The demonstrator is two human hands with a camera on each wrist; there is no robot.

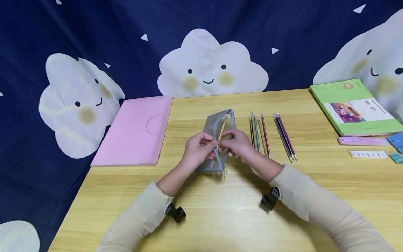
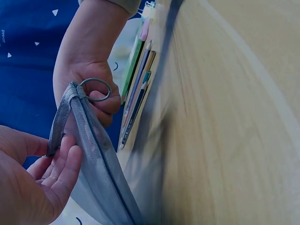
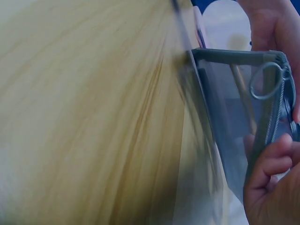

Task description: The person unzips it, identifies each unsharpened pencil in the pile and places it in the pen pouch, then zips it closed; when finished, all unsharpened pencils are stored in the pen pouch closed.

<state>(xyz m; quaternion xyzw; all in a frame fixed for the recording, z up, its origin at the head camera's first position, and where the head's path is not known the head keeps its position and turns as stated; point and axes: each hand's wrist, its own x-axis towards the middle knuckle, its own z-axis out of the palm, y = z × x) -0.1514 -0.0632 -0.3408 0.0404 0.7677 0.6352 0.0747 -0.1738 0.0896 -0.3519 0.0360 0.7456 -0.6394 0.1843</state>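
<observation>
A grey see-through zip pencil pouch (image 1: 211, 123) stands tilted up between both hands, its zipped mouth parted. My left hand (image 1: 197, 149) pinches the left edge of the mouth; in the left wrist view, thumb and fingers of this left hand (image 2: 44, 180) meet on the grey trim. On the opposite edge, my right hand (image 1: 238, 143) grips the pouch with curled fingers. A yellowish pencil (image 1: 223, 126) lies lengthwise inside, also visible through the pouch wall (image 3: 227, 110) in the right wrist view. A round zipper pull ring (image 3: 251, 85) hangs at the near corner.
Right of the pouch lie several pencils (image 1: 263, 134) and a second bunch of dark pencils (image 1: 284, 136). A pink folder (image 1: 133, 133) lies at left. At right are a green book (image 1: 346, 91), a pink highlighter (image 1: 362, 140), a white striped strip (image 1: 368, 154) and blue clips (image 1: 396, 140).
</observation>
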